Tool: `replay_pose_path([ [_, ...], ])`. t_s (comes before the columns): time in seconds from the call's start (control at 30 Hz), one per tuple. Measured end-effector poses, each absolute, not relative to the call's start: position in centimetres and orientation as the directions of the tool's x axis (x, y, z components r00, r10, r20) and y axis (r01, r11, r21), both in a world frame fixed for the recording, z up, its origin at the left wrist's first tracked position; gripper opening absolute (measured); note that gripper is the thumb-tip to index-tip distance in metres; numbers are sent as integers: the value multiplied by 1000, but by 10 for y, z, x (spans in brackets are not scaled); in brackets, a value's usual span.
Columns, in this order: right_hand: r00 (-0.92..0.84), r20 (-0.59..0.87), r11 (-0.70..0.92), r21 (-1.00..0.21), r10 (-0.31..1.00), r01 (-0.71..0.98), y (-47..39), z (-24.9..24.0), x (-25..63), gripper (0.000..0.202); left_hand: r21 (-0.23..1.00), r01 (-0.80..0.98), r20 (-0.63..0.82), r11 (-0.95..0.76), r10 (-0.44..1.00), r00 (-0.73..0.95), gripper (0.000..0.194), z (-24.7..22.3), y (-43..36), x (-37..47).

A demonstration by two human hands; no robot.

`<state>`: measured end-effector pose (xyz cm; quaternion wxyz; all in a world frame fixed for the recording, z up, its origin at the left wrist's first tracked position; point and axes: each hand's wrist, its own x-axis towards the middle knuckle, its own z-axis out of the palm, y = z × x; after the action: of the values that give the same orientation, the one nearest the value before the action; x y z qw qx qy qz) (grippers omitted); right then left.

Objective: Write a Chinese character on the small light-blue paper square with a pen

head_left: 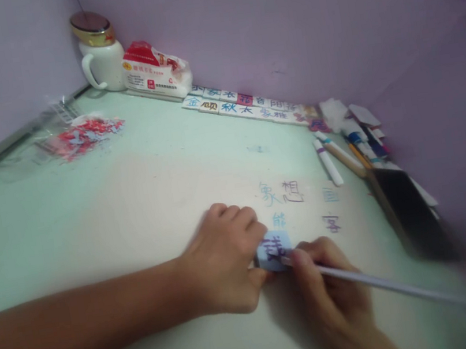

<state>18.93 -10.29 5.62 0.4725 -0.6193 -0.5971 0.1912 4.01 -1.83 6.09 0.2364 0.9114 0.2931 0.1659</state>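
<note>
A small light-blue block (284, 239) with a purple Chinese character on its top face sits between the fingers and thumb of my left hand (230, 256). It looks like a rubber stamp blank. My right hand (335, 284) is closed in a pen grip round a long, thin, pale carving knife (375, 280). The knife's tip meets the block's top face near the character, and its shaft slants down to the right. Blur hides the exact shape of the tip. Both hands are close together, low over the table.
Handwritten characters (291, 190) mark the pale tabletop (151, 186). Red and blue shavings (85, 135) lie on clear plastic at left. A white mug (105, 65), tissue pack (156, 72) and rows of character tiles (229, 107) line the wall. Markers (327, 161) and a dark phone (411, 212) lie right.
</note>
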Motion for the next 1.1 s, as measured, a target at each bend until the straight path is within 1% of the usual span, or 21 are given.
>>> replay_pose_path([
  [0.13, 274, 329, 169, -863, 904, 477, -98, 58, 199, 14, 546, 438, 155, -714, 600, 785, 32, 61, -17, 39],
  [0.3, 180, 284, 192, -893, 942, 407, -91, 52, 210, 9, 550, 425, 156, -719, 588, 794, 32, 61, -16, 40],
  [0.53, 85, 224, 188, -932, 971, 311, -91, 46, 218, 10, 559, 399, 163, -727, 568, 807, 35, 60, -15, 38],
  [0.77, 27, 235, 208, -904, 972, 373, -89, 45, 218, 13, 561, 402, 160, -724, 571, 805, 35, 61, -15, 39],
  [1.1, 20, 271, 229, -848, 962, 477, -89, 49, 216, 13, 566, 407, 150, -717, 575, 804, 35, 62, -14, 39],
])
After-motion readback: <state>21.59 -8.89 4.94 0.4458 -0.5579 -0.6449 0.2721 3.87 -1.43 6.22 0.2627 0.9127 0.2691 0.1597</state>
